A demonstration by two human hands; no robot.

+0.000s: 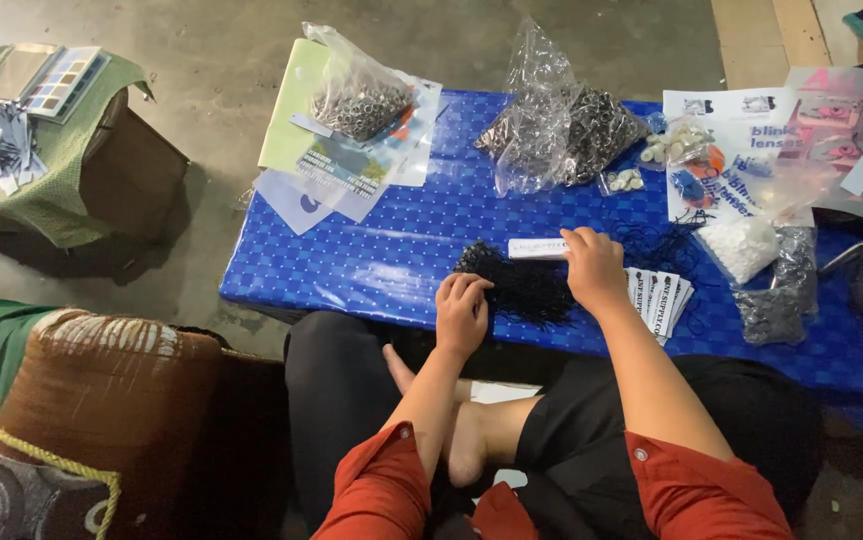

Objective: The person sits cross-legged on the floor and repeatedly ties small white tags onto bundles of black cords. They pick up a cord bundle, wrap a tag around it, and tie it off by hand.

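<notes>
- Where the person sits cross-legged on the floor, a low table (371, 250) under a blue patterned cover spans the scene in front of them, so everything lies within arm's reach.
- Large printed sheets (741, 150) in white, blue and pink cover the far right of the table, probably as backing for small parts.
- A crumpled clear bag of dark metal pieces (561, 130) stands at the far middle, its mouth gathered upward, which keeps the contents from spilling.
- A second clear bag of silvery rings (359, 98) rests on pale green and white sheets at the far left.
- A heap of black strings (521, 285) lies at the near edge, between the hands.
- The right hand (593, 268) lies palm down, fingertips pressing a narrow white paper tag (539, 247) just beyond the heap; the fingers are half bent, pinning rather than gripping.
- The left hand (461, 312) curls its fingertips into the heap's left edge, apparently pinching strands, though what it holds cannot be told.
- A fanned stack of white tags (659, 298) with dark lettering sits just right of the right wrist.
</notes>
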